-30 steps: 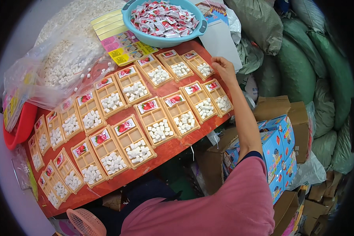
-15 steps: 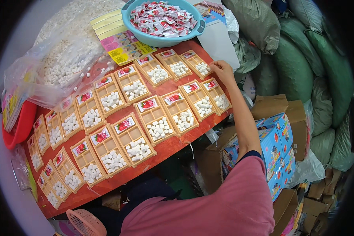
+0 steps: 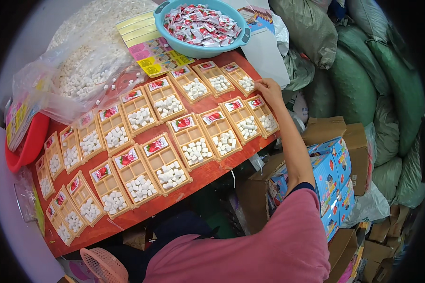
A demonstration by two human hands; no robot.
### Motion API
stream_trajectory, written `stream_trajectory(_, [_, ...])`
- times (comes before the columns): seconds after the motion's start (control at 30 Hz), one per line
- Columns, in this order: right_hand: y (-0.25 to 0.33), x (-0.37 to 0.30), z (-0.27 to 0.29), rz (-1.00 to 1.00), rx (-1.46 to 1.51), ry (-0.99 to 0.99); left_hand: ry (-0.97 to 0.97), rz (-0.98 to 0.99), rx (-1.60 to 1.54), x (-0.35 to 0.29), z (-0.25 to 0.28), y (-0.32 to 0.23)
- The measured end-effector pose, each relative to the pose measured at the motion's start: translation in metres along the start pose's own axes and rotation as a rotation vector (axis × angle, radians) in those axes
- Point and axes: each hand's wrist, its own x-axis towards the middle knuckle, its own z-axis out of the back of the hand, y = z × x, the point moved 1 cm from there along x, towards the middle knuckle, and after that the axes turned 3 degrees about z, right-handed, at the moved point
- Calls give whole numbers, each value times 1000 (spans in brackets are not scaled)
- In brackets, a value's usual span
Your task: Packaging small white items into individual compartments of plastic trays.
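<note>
My right hand (image 3: 269, 89) reaches out to the far right corner of the red table. Its fingers are curled together at the edge of a small tan tray (image 3: 232, 75) with white marshmallows (image 3: 246, 83) in its large compartment. Whether anything is pinched between the fingertips is hidden. Similar trays stand in two rows across the table, each with marshmallows and a small strawberry-printed sachet (image 3: 212, 118) in its top compartment. Just below my hand is another such tray (image 3: 259, 111). My left hand is out of view.
A blue basin (image 3: 172, 40) of sachets stands at the back, beside printed cards (image 3: 163, 59). An open plastic bag of marshmallows (image 3: 87, 70) lies at the far left, near a red basin (image 3: 21, 153). Boxes (image 3: 333, 177) and green sacks (image 3: 359, 70) crowd the right.
The view has shifted slightly, so the table and trays sit a little farther right. My right hand stays at the same tray, with its fingers still curled.
</note>
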Motion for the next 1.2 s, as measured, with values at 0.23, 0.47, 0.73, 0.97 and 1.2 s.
stream_trajectory(0.23, [60,-13,-27,-41,213,81,794,371,-582,-2,-64,-7])
stream_trajectory(0.47, [142,-102,-38,123,413,172,341,-68,14,-42,-20,-76])
stream_trajectory(0.73, [258,-222,-94,195,782,564,273,-334,235,51,-148,-137])
stream_trajectory(0.97, [269,-270,-81,192,797,618,281,-230,313,162,-254,-164])
stream_trajectory(1.2, [258,-284,-87,42,789,642,422,-287,394,139,-295,-133])
